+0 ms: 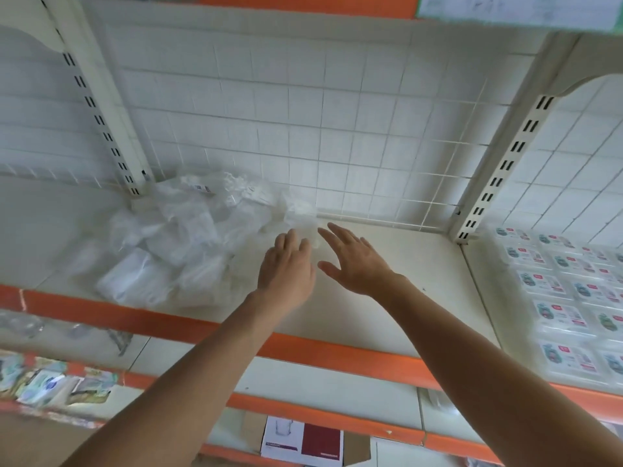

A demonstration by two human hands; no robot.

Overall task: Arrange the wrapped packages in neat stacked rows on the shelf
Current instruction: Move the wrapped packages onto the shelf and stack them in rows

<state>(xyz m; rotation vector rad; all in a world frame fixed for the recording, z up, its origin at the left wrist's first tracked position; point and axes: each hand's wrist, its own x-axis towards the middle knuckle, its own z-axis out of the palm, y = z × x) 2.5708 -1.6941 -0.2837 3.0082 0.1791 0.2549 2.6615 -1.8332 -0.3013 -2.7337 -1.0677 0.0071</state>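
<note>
While loose heap of clear-wrapped white packages [175,244] sits back-left on cream shelf [387,298], left hand [286,267] and right hand [354,261] hover beside it, fingers spread, holding nothing.

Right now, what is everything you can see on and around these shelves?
wrapped packages: loose heap, too jumbled to count, clear and white, left part of the middle shelf, by the back corner
shelf: one, cream with orange front edge, centre
wire grid: one, white, behind the shelf
slotted uprights: two, cream, either side of the grid
labelled packs: many, clear with red and green labels, flat rows on the shelf at right
box: one, white and dark red, bottom edge
left hand: one, open, over the shelf beside the heap
right hand: one, open, just right of the left hand
</note>
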